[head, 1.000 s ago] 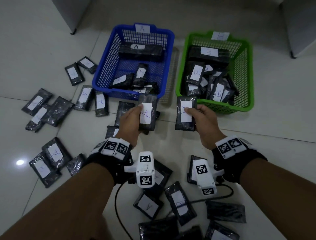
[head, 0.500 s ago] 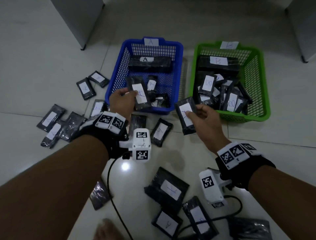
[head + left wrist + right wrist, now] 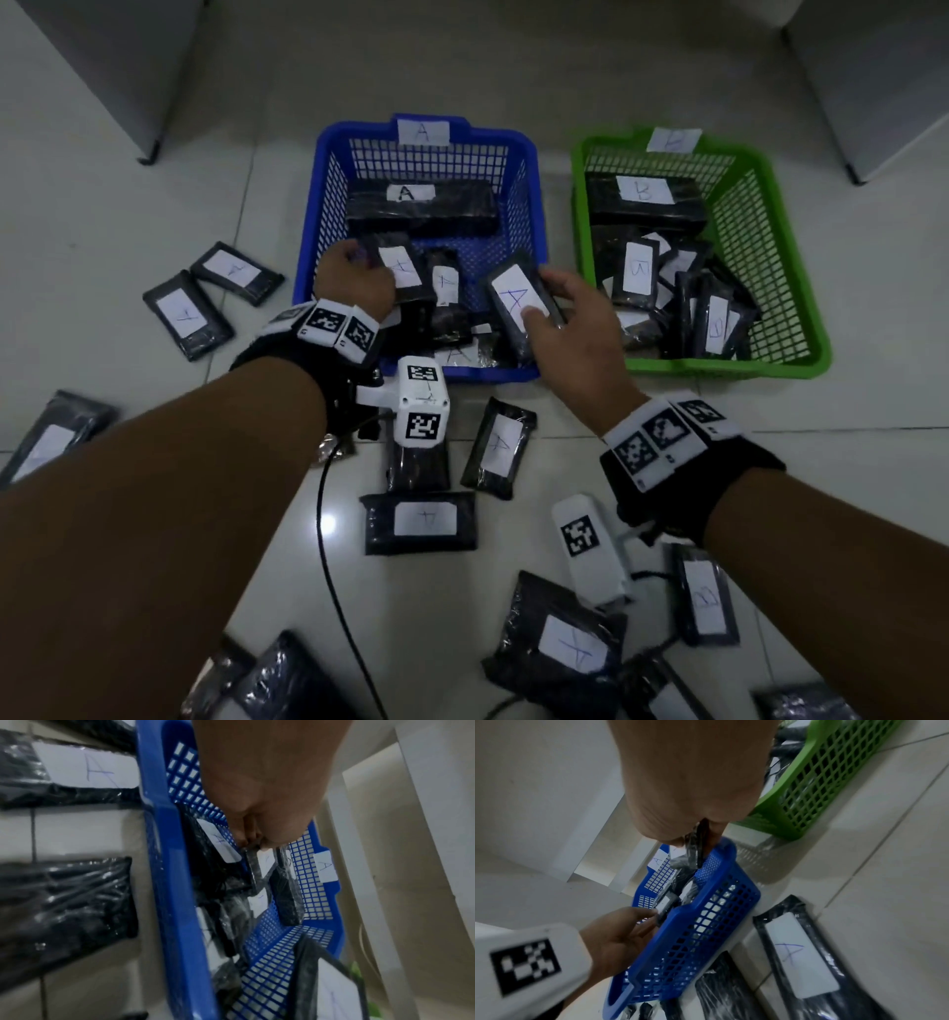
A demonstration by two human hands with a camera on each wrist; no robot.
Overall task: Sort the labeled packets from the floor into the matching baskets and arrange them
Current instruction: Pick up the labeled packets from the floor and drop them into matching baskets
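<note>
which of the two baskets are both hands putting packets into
The blue basket, tagged A. The left hand and right hand each hold an A packet over it; the green basket, tagged B, sits beside it with no hand over it.

Blue basket (image 3: pixel 531 216): bare mesh at 3 o'clock inside; A-packets (image 3: pixel 445 313) crowd 6 o'clock.
Green basket (image 3: pixel 760 231): right wall side free; B-packets (image 3: pixel 667 288) fill its left.
Gap between baskets: bare floor (image 3: pixel 557 169).
</note>
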